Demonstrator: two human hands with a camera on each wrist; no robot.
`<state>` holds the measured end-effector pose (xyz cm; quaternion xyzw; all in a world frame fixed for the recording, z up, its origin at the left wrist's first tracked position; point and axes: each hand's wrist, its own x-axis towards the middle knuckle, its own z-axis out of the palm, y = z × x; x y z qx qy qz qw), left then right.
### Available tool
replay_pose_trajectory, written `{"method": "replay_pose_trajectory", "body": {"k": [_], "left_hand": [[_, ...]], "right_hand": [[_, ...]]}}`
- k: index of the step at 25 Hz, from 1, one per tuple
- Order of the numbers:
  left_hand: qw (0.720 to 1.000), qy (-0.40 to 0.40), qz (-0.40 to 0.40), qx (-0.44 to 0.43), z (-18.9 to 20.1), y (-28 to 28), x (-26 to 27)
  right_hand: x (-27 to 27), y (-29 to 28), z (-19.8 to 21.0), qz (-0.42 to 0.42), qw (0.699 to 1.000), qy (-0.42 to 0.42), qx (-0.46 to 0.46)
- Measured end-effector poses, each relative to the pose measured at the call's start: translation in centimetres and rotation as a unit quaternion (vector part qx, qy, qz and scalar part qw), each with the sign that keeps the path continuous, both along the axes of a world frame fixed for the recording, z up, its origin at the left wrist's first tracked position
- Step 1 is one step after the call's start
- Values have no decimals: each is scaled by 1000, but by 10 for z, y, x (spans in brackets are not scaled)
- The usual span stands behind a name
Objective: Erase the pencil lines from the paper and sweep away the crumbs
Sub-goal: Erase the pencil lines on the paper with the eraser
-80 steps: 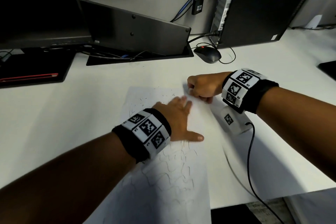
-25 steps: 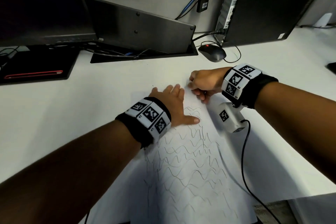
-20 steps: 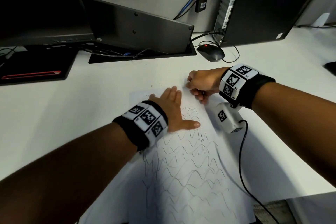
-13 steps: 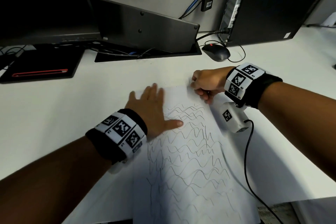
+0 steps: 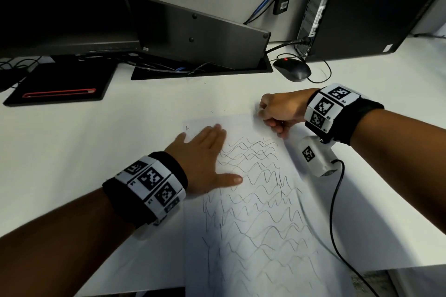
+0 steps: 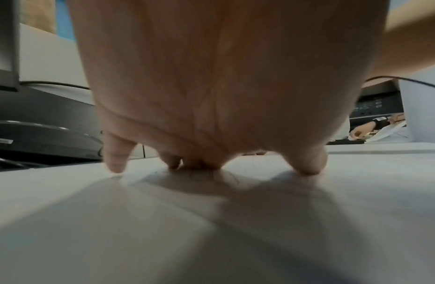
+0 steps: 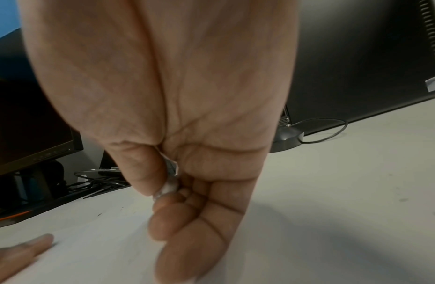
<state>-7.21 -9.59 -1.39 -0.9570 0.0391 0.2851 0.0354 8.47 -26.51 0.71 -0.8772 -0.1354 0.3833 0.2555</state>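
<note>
Paper [image 5: 253, 212] lies at table's near edge, wavy pencil lines mostly intact. Left hand [image 5: 205, 159] flat, fingers spread, pinning its far-left part. Right hand [image 5: 280, 111] at far-right corner pinches eraser [image 7: 168, 187] (barely visible). Erasing step; next calls for firm strokes.

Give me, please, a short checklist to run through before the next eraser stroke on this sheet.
1. Paper held down: ok; left hand lies flat on its upper left part.
2. Eraser gripped: ok; right hand pinches it between thumb and fingers.
3. Eraser at the pencil lines: not ok; the hand sits at the sheet's top right corner, above them.
4. Lines left: not ok; wavy lines cover most of the sheet.
5. Crumbs swept: not ok; dark specks lie on the desk beyond the top edge.
</note>
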Motion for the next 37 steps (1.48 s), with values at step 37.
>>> {"method": "replay_pose_trajectory", "body": {"k": [37], "left_hand": [[998, -16, -42, -47, 1, 8, 17]], "right_hand": [[13, -65, -6, 66, 995, -63, -43]]}}
